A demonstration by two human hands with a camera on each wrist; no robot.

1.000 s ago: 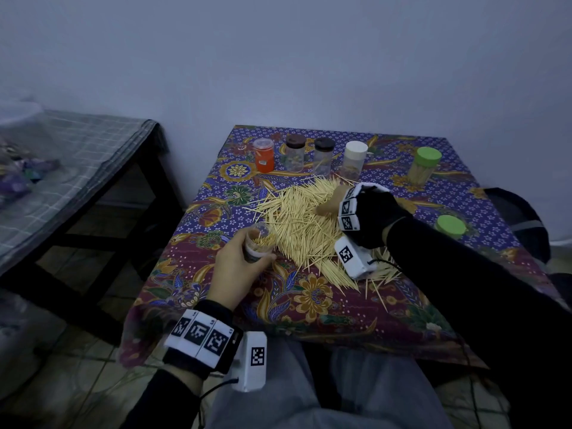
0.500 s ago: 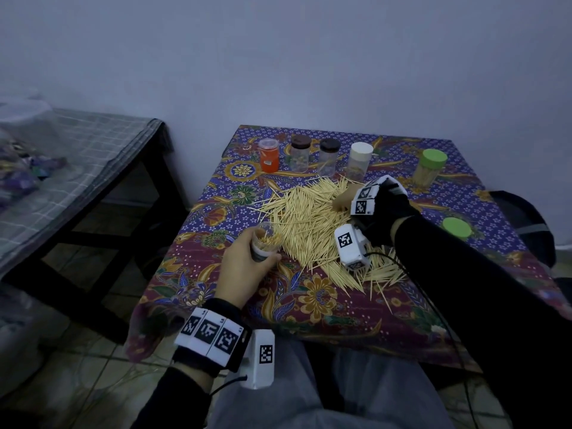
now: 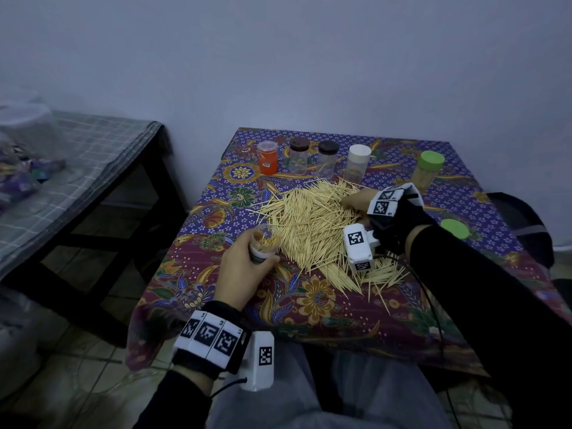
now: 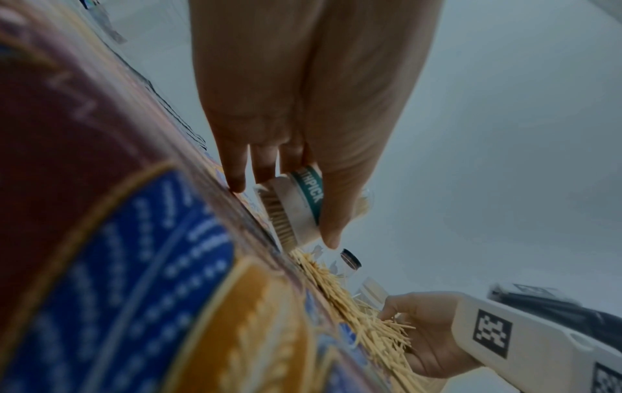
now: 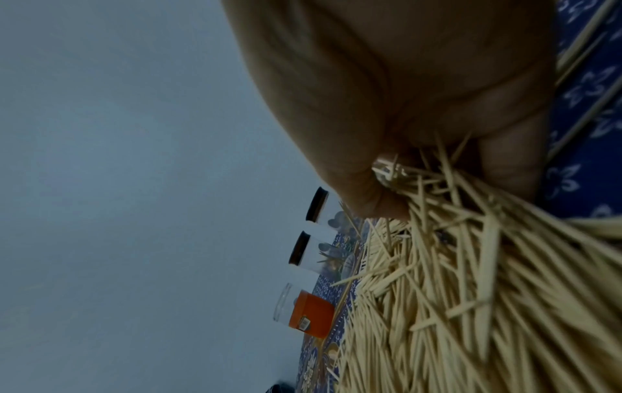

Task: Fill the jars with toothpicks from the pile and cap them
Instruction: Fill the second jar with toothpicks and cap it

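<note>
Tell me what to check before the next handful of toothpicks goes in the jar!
1. Jar held firmly: ok. The left hand grips the open jar at the table's near edge.
2. Jar mouth uncapped: ok. Toothpicks already show inside.
3. Room left in the jar: cannot tell.
4. Toothpicks gathered: ok. The right hand curls its fingers round a bunch on the pile.
5. Are the picks lined up to slide in? Not ok. In the right wrist view they splay in many directions.
6. Cap ready: ok, probably. A loose green lid lies on the table, right of the pile.
</note>
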